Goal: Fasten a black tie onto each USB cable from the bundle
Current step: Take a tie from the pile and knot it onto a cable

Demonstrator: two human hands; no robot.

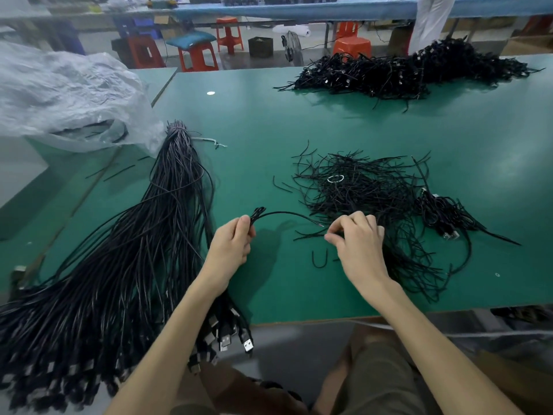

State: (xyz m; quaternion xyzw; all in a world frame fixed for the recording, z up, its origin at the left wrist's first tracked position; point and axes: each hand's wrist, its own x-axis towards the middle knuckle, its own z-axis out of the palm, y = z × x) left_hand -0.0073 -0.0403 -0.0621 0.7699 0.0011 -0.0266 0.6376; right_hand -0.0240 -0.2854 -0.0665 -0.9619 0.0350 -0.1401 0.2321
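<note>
Gripping a cable (284,212), the left hand (232,247) is hovering over bare table (269,283) left of the pile (365,190); the right hand (356,241) is pinching a tie (308,236) at its edge.

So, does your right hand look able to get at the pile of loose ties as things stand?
Probably yes: the right hand sits at the near edge of the pile of ties, pinching a tie, and nothing covers it. The left hand grips a cable, clear of it.

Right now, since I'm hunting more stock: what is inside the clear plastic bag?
A few dark loops show at the mouth of the plastic bag; crumpled film hides the rest.
</note>
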